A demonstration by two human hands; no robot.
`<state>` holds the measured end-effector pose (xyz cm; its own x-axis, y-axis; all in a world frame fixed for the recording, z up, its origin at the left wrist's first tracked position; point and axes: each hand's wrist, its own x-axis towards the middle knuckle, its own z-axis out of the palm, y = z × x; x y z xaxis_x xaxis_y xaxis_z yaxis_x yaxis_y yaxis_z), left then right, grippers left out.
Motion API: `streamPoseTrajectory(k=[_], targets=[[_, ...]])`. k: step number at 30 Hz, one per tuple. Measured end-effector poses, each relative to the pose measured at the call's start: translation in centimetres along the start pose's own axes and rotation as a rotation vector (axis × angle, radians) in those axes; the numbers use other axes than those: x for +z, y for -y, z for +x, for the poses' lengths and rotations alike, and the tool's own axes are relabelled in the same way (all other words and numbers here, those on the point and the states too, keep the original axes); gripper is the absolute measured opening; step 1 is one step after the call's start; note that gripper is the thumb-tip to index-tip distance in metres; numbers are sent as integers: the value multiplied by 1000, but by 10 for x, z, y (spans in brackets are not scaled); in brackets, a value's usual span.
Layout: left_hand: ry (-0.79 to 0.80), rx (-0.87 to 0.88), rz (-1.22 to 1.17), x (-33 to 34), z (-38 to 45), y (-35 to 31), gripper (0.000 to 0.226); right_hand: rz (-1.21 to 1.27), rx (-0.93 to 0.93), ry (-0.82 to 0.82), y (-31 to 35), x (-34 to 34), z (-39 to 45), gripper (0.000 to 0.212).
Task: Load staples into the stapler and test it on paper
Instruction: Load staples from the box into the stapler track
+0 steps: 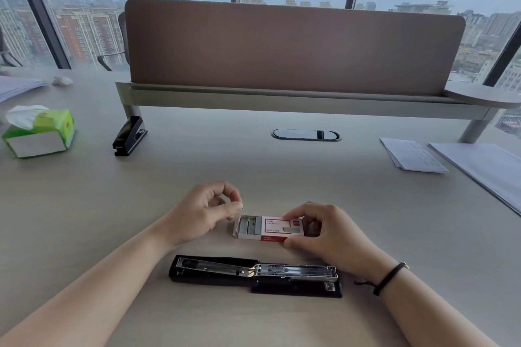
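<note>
Steadying the staple box (pixel 277 229) on the table (pixel 197 172), right hand (pixel 324 229) fingers clamp its sleeve; left hand (pixel 207 210) pinches above brittle, light strips, best lifted by their sides. Opened stapler (pixel 255 276) waits nearby.

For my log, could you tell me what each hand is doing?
Left hand: fingers pinched; contents cannot be told.
Right hand: holding the staple box.
</note>
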<state>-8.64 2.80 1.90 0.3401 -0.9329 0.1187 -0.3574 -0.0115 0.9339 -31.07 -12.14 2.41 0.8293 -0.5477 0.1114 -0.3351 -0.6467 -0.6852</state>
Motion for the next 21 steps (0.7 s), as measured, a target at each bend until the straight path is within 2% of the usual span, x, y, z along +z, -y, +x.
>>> streamPoseTrajectory(k=[4,13,21], targets=[[16,19,-18,3,0,-2,10,2,-2,5,1,0,0,31],[42,16,5,5,-2,-5,14,10,4,-1,0,0,0,32],[112,34,-35,12,-2,-8,4,30,-18,22,7,9,7,33]])
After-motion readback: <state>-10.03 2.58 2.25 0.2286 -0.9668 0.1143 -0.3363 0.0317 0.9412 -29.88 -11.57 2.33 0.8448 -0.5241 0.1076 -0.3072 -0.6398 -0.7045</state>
